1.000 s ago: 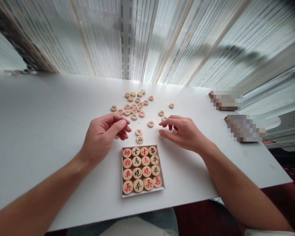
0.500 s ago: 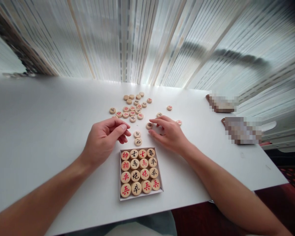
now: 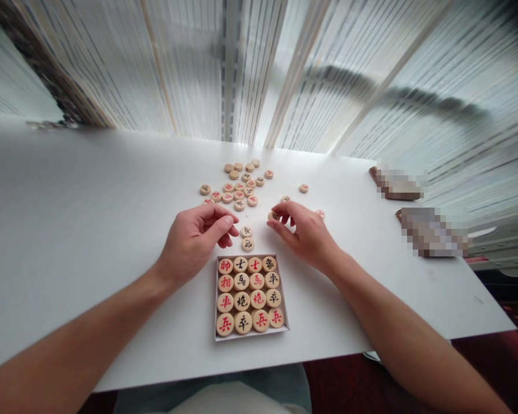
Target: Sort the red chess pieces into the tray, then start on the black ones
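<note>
My right hand (image 3: 300,230) pinches a wooden xiangqi piece (image 3: 273,216) with a dark character between thumb and fingertips, at or just above the table. Another piece (image 3: 285,199) lies just beyond its fingers. My left hand (image 3: 202,233) is loosely curled, thumb against the index finger, with nothing visible in it. Between my hands lie two black-marked pieces (image 3: 247,231), one behind the other. Nearer to me stands a shallow open box (image 3: 252,337), filled with rows of round pieces bearing red and black characters.
Several loose pieces (image 3: 239,195) are scattered beyond my hands, some plain side up. One red-marked piece (image 3: 304,188) lies apart to the right, another (image 3: 322,214) partly behind my right hand. Two brown-edged, pixelated objects (image 3: 434,233) rest on the white table's right side, before a striped curtain (image 3: 190,69).
My right fingers have closed on the piece they were reaching around, and it has shifted slightly right. The left hand keeps its curled pose. The whole view has shifted a little.
</note>
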